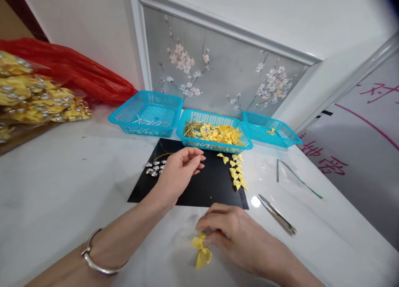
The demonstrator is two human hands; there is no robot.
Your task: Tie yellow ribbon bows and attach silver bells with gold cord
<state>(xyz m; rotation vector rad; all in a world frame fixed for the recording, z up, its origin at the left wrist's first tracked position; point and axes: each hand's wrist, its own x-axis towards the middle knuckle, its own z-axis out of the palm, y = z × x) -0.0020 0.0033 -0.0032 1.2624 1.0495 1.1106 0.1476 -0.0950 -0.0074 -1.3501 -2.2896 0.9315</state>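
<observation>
My left hand (pixel 180 171) hovers over a black mat (pixel 208 187), fingers curled and pinched together beside a small pile of silver beads (pixel 155 167); whether it holds anything I cannot make out. My right hand (pixel 234 233) rests on the white table near the front, fingers closed on a yellow ribbon bow (pixel 202 250). A row of small yellow bows (pixel 236 170) lies along the mat's right side.
Three blue baskets stand at the back: the left one (pixel 146 112), the middle one (pixel 230 146) full of yellow bows and gold wires, the right one (pixel 280 133). Metal snips (pixel 277 215) lie right of the mat. Bags of yellow bows (pixel 34 97) sit far left.
</observation>
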